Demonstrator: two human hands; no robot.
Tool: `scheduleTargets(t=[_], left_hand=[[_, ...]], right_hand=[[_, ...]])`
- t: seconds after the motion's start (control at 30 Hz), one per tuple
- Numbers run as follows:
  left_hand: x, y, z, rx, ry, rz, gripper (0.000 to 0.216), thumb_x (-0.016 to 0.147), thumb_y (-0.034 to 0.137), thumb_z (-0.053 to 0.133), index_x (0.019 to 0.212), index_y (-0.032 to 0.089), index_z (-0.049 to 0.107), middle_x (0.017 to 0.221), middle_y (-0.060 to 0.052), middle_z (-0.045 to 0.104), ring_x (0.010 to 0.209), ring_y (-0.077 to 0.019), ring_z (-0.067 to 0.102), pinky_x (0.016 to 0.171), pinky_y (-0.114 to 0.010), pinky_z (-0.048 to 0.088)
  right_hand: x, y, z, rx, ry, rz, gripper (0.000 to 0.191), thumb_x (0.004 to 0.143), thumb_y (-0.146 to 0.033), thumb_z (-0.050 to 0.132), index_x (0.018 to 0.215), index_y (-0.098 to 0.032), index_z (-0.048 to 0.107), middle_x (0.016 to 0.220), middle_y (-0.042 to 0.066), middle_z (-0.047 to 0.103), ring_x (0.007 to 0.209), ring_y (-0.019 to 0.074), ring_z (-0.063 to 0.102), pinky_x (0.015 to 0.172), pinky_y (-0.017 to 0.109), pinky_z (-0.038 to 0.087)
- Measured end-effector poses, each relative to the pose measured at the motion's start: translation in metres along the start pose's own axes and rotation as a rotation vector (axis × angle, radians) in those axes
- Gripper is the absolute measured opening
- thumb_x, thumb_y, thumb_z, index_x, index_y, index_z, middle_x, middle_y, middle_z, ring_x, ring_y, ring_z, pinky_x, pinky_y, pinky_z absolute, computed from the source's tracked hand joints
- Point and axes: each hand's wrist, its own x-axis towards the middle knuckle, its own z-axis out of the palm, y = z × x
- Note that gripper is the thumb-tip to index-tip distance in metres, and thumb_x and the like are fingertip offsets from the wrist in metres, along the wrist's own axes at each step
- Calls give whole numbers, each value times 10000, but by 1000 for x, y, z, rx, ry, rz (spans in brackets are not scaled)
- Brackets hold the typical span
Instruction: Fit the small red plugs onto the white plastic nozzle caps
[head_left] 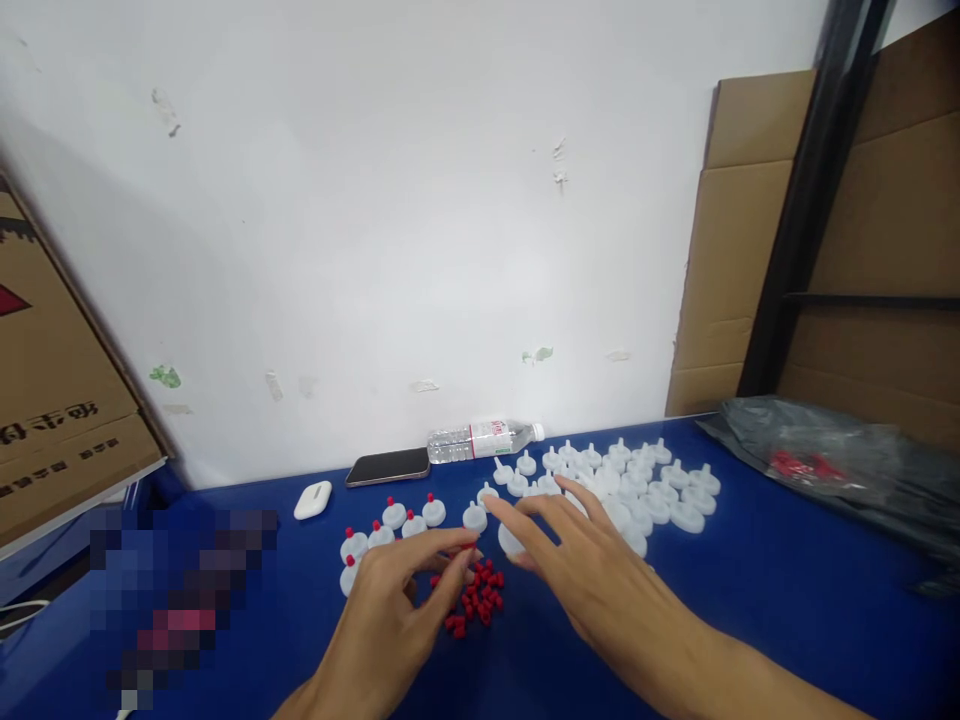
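Observation:
My left hand (401,610) hovers over a small pile of red plugs (474,595) on the blue table (750,590); its thumb and forefinger pinch one red plug at their tips. My right hand (581,560) lies with fingers stretched out over a white cap (511,541) at the near edge of a large cluster of white caps (637,485). To the left, several white caps fitted with red plugs (390,525) stand in a loose row.
A water bottle (484,440) lies by the wall beside a phone (388,466) and a white earbud case (313,499). A dark plastic bag (840,465) lies at right. Cardboard leans at both sides.

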Motion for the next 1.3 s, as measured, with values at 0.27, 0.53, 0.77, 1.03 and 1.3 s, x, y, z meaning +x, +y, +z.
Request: scheduleTargets(t=[0.27,0.53,0.77,1.03,1.3], left_hand=[[-2,10,4,-34,-51,150,225,1011,254,558,1093,266,767,1035,-31,786,796,-154,735,775,-239,590],[-7,4,8,35,-17,296,258,988,163,567,1144,265,744,1084,-47,786,873,-178,755,834,-261,602],[-3,0,4,74,-5,172,176,979,265,624,1035,270,792,843,3,811,593,-153,695,657,-249,583],[-7,-18,7,348,-21,388,278,1069,257,424,1109,223,697,873,-46,765,690,-173,713,591,-229,502],[-7,1,0,203,-127,428,281,1002,115,366,848,218,577,718,-28,630,623,-160,550,568,-255,410]], right_hand=[[0,-7,6,47,15,-87,669,946,-12,505,1560,-175,295,1017,46,695,950,197,663,1158,613,325],[-1,-6,4,94,-29,-82,723,929,22,440,1589,-194,238,1111,71,680,1055,207,655,1159,651,317],[-7,-6,-3,288,-38,-19,775,915,0,465,1592,-306,242,1333,112,583,1171,201,633,911,318,590],[-9,-3,-4,453,-18,-27,659,966,-31,462,1527,-348,323,1277,73,574,977,129,663,837,258,586],[-9,-1,-8,445,91,-128,493,1004,-91,492,1429,-333,436,1182,45,580,994,113,636,831,210,559]])
